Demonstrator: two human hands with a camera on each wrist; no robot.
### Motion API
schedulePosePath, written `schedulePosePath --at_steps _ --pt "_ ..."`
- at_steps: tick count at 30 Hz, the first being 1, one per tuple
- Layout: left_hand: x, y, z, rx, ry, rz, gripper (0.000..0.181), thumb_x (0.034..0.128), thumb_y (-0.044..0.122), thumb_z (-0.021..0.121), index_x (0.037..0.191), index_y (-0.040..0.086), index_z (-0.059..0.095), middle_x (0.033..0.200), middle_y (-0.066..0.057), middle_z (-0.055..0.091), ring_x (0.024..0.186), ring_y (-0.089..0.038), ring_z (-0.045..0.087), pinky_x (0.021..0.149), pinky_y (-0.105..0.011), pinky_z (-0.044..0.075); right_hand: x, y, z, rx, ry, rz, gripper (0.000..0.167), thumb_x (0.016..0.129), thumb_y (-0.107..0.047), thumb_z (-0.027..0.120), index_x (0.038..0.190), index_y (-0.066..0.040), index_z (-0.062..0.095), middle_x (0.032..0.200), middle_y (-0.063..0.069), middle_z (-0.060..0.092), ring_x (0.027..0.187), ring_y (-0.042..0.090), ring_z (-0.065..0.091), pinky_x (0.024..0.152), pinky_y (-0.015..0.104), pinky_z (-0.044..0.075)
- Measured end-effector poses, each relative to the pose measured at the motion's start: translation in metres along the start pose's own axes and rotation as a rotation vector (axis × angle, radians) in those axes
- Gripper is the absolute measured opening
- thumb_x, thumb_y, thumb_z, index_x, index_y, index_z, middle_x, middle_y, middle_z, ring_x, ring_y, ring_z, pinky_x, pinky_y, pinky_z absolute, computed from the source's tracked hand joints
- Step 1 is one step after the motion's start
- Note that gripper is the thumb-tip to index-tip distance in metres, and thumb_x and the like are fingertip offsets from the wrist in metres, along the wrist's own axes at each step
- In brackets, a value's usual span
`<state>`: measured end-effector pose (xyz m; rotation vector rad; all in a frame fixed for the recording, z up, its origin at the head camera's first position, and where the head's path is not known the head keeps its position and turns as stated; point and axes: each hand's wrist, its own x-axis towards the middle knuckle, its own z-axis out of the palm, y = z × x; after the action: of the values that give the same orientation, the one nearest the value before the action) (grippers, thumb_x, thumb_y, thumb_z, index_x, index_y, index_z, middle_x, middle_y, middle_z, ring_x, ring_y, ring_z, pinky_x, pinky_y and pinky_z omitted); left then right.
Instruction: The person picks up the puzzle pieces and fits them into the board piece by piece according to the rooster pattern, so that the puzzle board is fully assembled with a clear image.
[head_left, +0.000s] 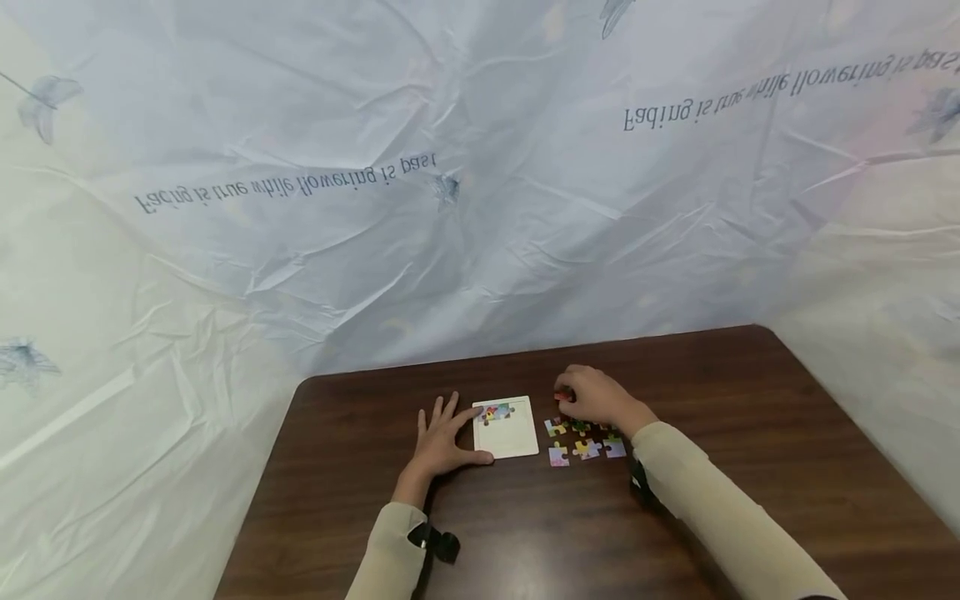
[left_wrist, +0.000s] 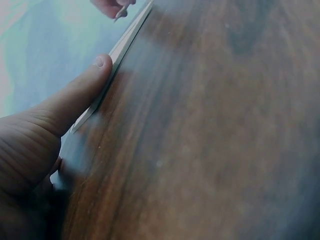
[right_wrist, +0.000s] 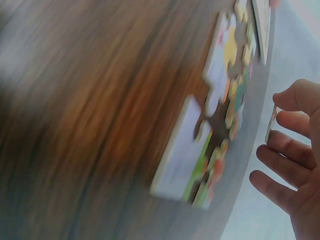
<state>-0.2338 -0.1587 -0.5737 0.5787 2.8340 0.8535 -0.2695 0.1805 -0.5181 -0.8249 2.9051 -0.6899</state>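
Note:
A white square puzzle tray (head_left: 512, 442) lies on the table, with a few joined jigsaw pieces (head_left: 495, 412) in its upper left part. My left hand (head_left: 438, 446) rests at its left side, fingers spread; the thumb (left_wrist: 92, 80) touches the near edge and the index finger reaches the far left corner. Right of the tray, my right hand (head_left: 600, 396) pinches a puzzle piece (right_wrist: 271, 125) between thumb and fingertips, raised above the table. The piece shows reddish in the head view. Several loose pieces (head_left: 588, 449) lie below that hand, some partly hidden by it.
The dark wooden table (head_left: 517, 525) has its far edge beyond both hands. A pale printed sheet (head_left: 480, 250) hangs behind and around it. Black wrist straps (head_left: 435, 542) sit over the sleeves.

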Motion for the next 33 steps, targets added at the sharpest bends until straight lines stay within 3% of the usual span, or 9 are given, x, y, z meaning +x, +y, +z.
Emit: schedulePosePath --at_steps 7,15,24,33 --pt "0.002 0.004 -0.002 -0.020 0.013 -0.008 0.096 0.0777 0.058 0.091 0.159 0.026 0.051 0.174 -0.021 0.019 0.159 -0.050 0.005 0.121 -0.075 -0.004 0.014 -0.019 0.007 -0.001 -0.035 -0.037 0.026 0.096 -0.012 0.072 0.120 -0.002 0.077 0.120 0.013 0.069 0.082 0.016 0.058 0.070 0.037 0.049" --pt "0.001 0.002 0.001 -0.011 0.013 -0.014 0.095 0.0773 0.060 0.090 0.158 0.027 0.052 0.173 -0.021 0.020 0.159 -0.050 0.007 0.121 -0.075 -0.003 0.025 -0.041 0.022 0.010 -0.069 -0.095 0.025 0.098 -0.013 0.073 0.120 -0.003 0.077 0.115 0.009 0.069 0.087 0.016 0.062 0.073 0.036 0.053" --pt "-0.001 0.003 0.000 -0.007 -0.004 -0.016 0.097 0.0778 0.062 0.088 0.159 0.026 0.051 0.174 -0.021 0.019 0.159 -0.050 0.006 0.122 -0.075 -0.002 0.035 -0.047 0.038 -0.075 -0.083 -0.140 0.022 0.095 -0.011 0.072 0.116 -0.007 0.079 0.106 0.005 0.066 0.081 0.013 0.058 0.069 0.032 0.051" --pt "-0.001 0.005 -0.003 -0.023 -0.010 -0.024 0.095 0.0786 0.058 0.090 0.159 0.025 0.051 0.174 -0.020 0.018 0.160 -0.050 0.005 0.121 -0.075 -0.004 0.037 -0.053 0.042 -0.107 -0.087 -0.114 0.023 0.094 -0.010 0.073 0.117 -0.006 0.079 0.106 0.006 0.066 0.093 0.021 0.062 0.072 0.037 0.055"
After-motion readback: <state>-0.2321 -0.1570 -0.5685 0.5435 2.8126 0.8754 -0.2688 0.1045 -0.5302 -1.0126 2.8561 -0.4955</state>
